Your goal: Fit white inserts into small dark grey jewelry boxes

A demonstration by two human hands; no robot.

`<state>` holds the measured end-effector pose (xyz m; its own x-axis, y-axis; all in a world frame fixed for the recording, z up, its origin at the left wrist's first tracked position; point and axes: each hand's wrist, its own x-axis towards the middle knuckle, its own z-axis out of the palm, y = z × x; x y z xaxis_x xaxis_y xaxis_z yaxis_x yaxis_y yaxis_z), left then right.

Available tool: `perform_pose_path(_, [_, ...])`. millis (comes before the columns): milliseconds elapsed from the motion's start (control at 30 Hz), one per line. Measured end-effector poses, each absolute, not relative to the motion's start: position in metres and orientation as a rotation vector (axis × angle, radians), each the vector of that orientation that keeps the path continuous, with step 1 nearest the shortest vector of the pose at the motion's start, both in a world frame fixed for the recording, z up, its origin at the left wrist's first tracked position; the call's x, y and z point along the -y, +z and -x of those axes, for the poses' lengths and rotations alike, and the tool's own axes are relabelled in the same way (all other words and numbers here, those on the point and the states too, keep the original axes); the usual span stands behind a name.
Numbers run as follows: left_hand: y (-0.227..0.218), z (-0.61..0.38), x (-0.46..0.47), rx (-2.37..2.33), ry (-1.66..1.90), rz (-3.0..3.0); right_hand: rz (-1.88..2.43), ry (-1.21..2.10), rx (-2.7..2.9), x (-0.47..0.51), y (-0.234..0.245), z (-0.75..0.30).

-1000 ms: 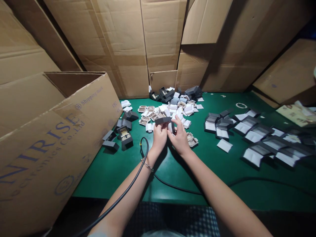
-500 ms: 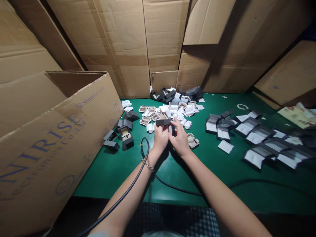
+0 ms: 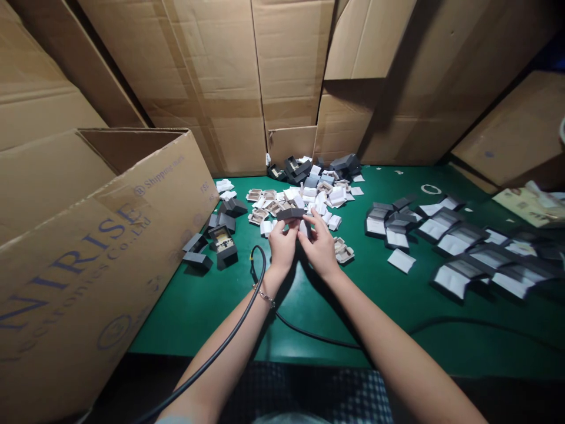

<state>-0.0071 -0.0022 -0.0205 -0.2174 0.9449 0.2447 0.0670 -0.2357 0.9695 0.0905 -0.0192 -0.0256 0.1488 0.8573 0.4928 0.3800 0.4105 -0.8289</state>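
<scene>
A small dark grey box (image 3: 291, 214) is held above the table, between my two hands. My left hand (image 3: 283, 242) is closed round its left side. On the other side my right hand (image 3: 318, 242) grips it with bent fingers; a small white piece shows between the hands, partly hidden. Just behind lies a heap of white inserts (image 3: 338, 196) and beige moulded trays (image 3: 257, 217). One more beige tray (image 3: 343, 251) lies right of my right hand. Several dark boxes, one an open box (image 3: 223, 242), stand to the left.
A big printed carton (image 3: 110, 247) fills the left side. Rows of open dark boxes with white linings (image 3: 459, 241) cover the right of the green table (image 3: 309, 347). A black cable (image 3: 229, 335) crosses my left forearm. Cardboard walls (image 3: 212, 88) close off the back.
Both hands and the dark box stay at nearly the same spot; the box has tilted slightly. The whole view has shifted a little.
</scene>
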Motion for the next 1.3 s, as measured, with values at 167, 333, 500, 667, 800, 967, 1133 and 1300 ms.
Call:
perform_pose_path(167, [-0.023, 0.001, 0.009, -1.145, 1.520, -1.477, 1.066, 0.778, 1.141, 0.007, -0.027, -0.095])
perform_pose_path(333, [-0.024, -0.006, 0.009, -1.075, 1.554, -1.210, 1.012, 1.082, 0.920, 0.000, -0.024, -0.101])
perform_pose_path(500, [-0.021, -0.002, -0.002, -0.984, 1.464, -0.836, 0.994, 1.178, 0.854, 0.003, -0.022, -0.097])
perform_pose_path(667, [-0.021, 0.002, -0.007, -0.881, 1.406, -0.829, 0.987, 1.214, 0.806, 0.004, -0.019, -0.095])
perform_pose_path(800, [-0.023, 0.000, -0.005, -0.860, 1.382, -0.818, 1.014, 1.249, 0.751, 0.004, -0.018, -0.097])
perform_pose_path(967, [-0.024, -0.001, -0.004, -0.876, 1.375, -0.830, 1.017, 1.264, 0.700, 0.004, -0.018, -0.099])
perform_pose_path(1133, [-0.024, -0.001, -0.003, -0.872, 1.391, -0.856, 1.011, 1.259, 0.687, 0.004, -0.017, -0.099])
perform_pose_path(1300, [-0.023, -0.002, -0.002, -0.862, 1.392, -0.895, 1.009, 1.218, 0.676, 0.004, -0.016, -0.099])
